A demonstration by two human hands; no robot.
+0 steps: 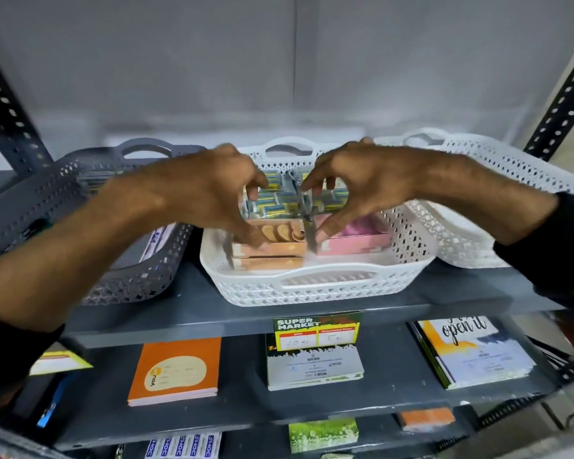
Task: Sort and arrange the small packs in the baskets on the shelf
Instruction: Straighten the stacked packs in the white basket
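Observation:
A white lattice basket (315, 286) stands in the middle of the grey shelf. Inside it lie orange-brown packs (279, 251) at the front left, pink packs (358, 238) at the front right, and a clear wrapped bundle of blue-and-yellow small packs (279, 202) behind them. My left hand (209, 190) reaches into the basket, thumb on the orange-brown packs and fingers on the clear bundle. My right hand (355, 180) mirrors it, thumb touching the pink packs and fingers pinching the bundle's wrapping. The image is motion-blurred.
A dark grey basket (90, 193) stands to the left and a second white basket (497, 180) to the right. A price tag (316, 331) hangs on the shelf's front edge. Notebooks (176, 371) and booklets lie on the lower shelf. Perforated metal uprights frame both sides.

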